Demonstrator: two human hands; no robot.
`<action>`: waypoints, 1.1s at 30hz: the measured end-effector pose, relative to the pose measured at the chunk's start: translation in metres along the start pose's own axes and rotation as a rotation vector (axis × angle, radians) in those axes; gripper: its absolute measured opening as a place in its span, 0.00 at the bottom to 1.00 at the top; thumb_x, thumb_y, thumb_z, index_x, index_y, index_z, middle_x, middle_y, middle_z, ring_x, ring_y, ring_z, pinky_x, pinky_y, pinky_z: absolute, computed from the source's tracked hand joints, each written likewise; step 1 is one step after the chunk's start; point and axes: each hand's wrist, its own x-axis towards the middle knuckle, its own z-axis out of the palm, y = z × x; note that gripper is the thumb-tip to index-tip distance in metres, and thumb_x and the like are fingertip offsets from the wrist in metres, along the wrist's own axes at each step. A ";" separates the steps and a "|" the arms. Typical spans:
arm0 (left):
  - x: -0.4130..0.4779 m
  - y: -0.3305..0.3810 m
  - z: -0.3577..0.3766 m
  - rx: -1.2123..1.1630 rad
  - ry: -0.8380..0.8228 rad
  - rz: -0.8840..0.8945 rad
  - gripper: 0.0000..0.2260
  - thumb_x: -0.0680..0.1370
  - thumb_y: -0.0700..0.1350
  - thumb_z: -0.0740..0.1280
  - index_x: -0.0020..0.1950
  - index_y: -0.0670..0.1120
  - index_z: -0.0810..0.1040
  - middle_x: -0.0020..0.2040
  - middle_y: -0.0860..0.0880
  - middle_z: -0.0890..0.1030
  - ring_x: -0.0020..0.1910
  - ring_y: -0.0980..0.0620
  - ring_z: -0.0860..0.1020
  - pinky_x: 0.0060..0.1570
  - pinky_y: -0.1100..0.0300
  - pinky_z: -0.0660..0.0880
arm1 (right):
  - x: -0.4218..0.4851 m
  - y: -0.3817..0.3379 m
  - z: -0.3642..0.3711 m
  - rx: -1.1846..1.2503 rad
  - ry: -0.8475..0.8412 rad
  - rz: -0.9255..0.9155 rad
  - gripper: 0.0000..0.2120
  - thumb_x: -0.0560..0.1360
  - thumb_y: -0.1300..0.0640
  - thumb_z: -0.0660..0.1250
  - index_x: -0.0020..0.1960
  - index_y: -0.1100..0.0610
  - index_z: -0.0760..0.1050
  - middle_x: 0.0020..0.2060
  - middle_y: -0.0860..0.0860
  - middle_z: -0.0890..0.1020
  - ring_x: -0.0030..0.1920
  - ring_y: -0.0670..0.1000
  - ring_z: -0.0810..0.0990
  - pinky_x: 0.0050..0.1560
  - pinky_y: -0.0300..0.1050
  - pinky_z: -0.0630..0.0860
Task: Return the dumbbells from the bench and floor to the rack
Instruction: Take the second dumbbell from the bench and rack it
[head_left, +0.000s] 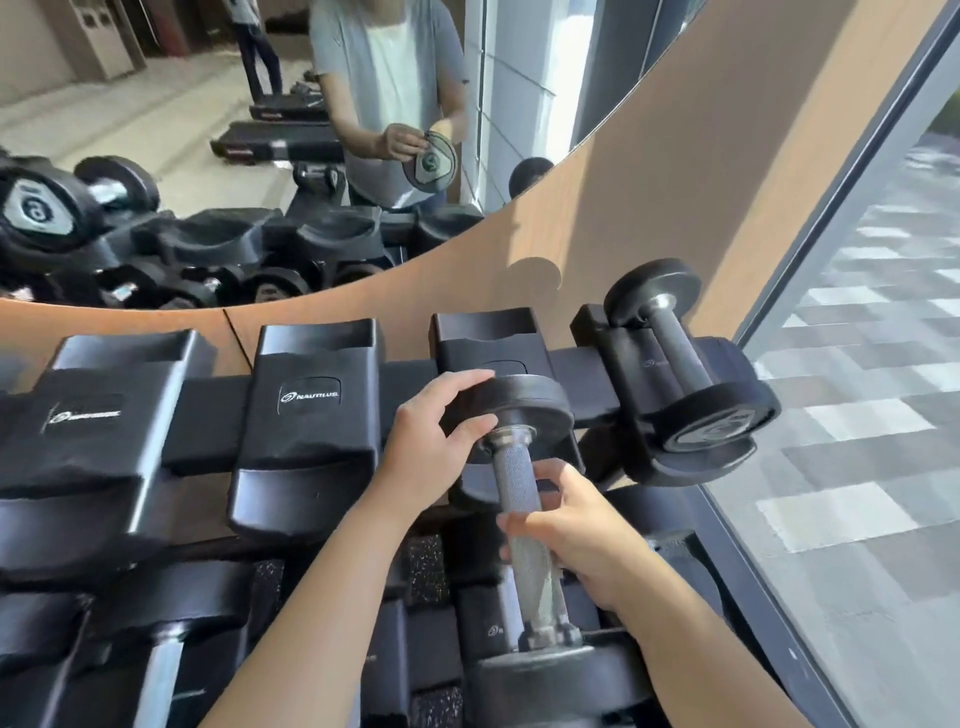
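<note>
A tan wood-toned wall (649, 218) runs behind the scene, lit by strong sunlight with a round shadow on it. A large mirror (182, 156) with a curved edge is set into this wall and reflects a pale floor and treadmills (283, 140). On the right, a dark-framed window (857, 389) reaches low and looks out on grey and white paving. Speckled black rubber flooring (426, 571) shows below.
</note>
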 end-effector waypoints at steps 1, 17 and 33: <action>0.010 -0.003 0.001 0.001 0.005 -0.001 0.16 0.72 0.35 0.68 0.58 0.46 0.76 0.53 0.60 0.75 0.53 0.71 0.69 0.52 0.81 0.62 | 0.008 -0.005 -0.002 -0.002 -0.003 -0.003 0.23 0.70 0.65 0.70 0.60 0.55 0.65 0.49 0.59 0.80 0.33 0.51 0.83 0.36 0.46 0.78; 0.123 -0.045 0.021 0.013 0.008 0.005 0.16 0.74 0.37 0.66 0.60 0.47 0.74 0.55 0.54 0.76 0.57 0.56 0.73 0.58 0.62 0.68 | 0.114 -0.054 -0.038 0.072 0.056 -0.082 0.24 0.70 0.66 0.70 0.60 0.54 0.64 0.48 0.56 0.78 0.36 0.54 0.82 0.39 0.46 0.79; 0.159 -0.091 0.026 0.060 0.082 -0.036 0.17 0.74 0.38 0.67 0.62 0.47 0.74 0.55 0.53 0.75 0.58 0.53 0.73 0.58 0.61 0.69 | 0.167 -0.070 -0.038 -0.006 0.073 -0.085 0.28 0.69 0.63 0.72 0.65 0.57 0.63 0.59 0.62 0.75 0.53 0.63 0.79 0.58 0.61 0.75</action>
